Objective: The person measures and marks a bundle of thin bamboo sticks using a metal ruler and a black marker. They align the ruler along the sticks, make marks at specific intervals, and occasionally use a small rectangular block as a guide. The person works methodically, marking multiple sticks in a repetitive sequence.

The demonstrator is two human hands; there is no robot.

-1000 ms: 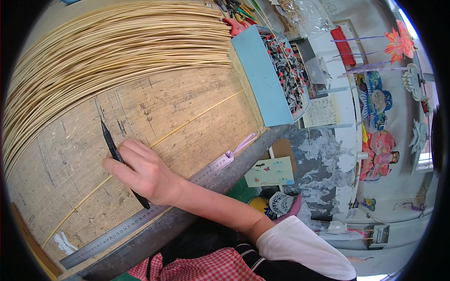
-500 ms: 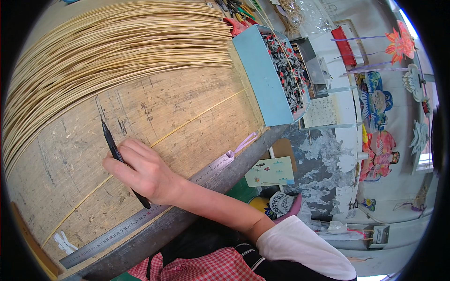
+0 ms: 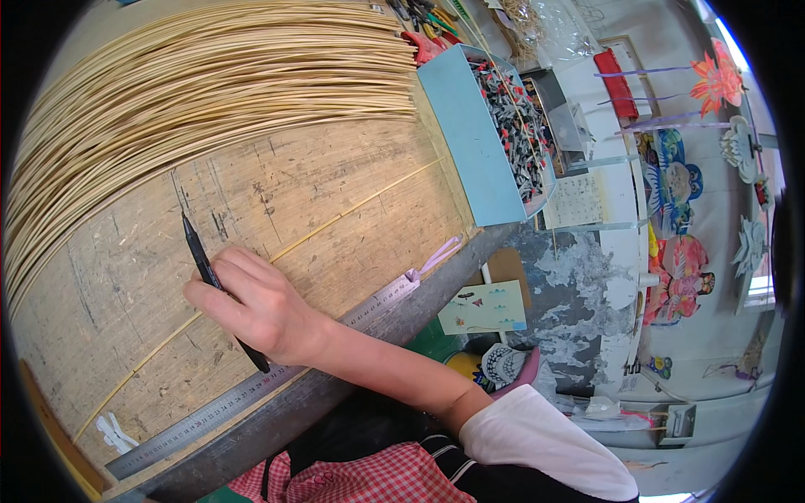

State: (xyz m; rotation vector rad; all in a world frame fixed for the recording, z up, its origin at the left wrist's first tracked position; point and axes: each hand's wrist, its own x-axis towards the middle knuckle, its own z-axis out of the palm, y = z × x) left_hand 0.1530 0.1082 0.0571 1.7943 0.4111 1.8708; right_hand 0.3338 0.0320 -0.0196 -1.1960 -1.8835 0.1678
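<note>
A slim black pen [image 3: 194,246] is gripped in my right hand [image 3: 260,306], its pointed tip toward the far side of the wooden table. The fingers are closed around it, and its other end sticks out below the palm. Under this hand passes a single thin bamboo strip [image 3: 360,204], running from the lower left to the upper right; whether the hand presses on it is hidden. A long steel ruler [image 3: 222,408] lies along the near edge, partly behind my right wrist. My left hand is out of sight.
A thick bundle of bamboo strips [image 3: 226,71] fills the table's far side. At the right stands a light blue box [image 3: 474,138] full of small grey, black and red pieces. A white clip-like piece [image 3: 116,433] lies near the left end, and a lilac ribbon [image 3: 436,256] is at the ruler's end.
</note>
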